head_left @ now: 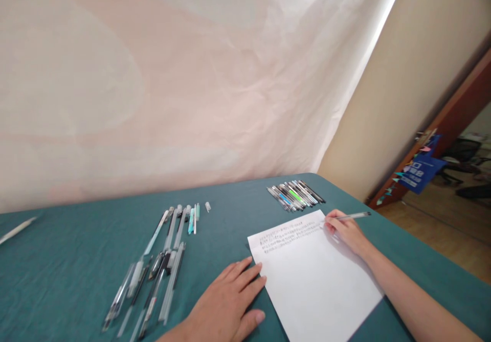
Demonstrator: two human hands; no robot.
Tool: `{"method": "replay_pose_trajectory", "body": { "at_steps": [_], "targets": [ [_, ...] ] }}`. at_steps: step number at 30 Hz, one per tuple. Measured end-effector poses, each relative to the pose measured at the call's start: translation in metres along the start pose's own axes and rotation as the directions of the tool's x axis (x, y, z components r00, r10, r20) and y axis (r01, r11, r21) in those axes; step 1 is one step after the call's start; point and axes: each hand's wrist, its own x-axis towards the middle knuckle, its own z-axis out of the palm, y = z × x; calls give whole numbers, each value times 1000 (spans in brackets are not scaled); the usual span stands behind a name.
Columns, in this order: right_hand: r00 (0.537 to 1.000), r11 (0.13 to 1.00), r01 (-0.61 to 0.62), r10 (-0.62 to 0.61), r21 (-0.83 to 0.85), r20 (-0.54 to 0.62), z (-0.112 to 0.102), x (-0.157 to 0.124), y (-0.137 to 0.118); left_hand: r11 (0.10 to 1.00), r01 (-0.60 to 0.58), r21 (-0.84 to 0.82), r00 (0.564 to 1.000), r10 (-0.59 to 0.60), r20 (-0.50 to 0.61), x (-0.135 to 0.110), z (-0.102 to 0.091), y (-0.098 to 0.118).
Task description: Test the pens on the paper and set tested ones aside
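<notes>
My right hand (343, 229) is closed around a slim clear pen (356, 215), its tip end at the upper right part of a white sheet of paper (318, 286). Several rows of small dark handwriting (287, 237) run across the top of the sheet. Flat on the table, with fingers stretched out, rests my left hand (233, 298); its fingertips reach the paper's left edge. The pen's writing tip is too small and covered by the fingers to make out.
Left of my left hand lie loose pens, caps and clear barrels (164, 270). A lone small cap (207, 206) sits behind them. Many pens lie side by side in a bundle (295, 195) beyond the paper. The green tablecloth (76, 260) meets a pale curtain (172, 101).
</notes>
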Motion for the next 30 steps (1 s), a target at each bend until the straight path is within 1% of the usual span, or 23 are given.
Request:
{"method": "replay_pose_trajectory", "body": {
  "at_steps": [6,13,17,22,30],
  "targets": [
    [1000,994,6,-7,-114,-11,-1,-1,4,999,-39,-5,999,39,35,0,-1,-3],
    [999,974,3,-11,-228,-37,-4,1,12,998,-70,-2,998,70,4,0,4,-7],
    [999,960,24,-33,-278,-27,-4,2,13,997,-72,-4,997,72,-11,0,4,-6],
    [996,945,79,-86,-317,-7,-4,4,13,999,-53,11,999,53,2,1,1,-4],
    [995,936,97,-101,-339,4,-5,2,12,997,-73,11,997,73,7,0,0,-4]
  ]
}}
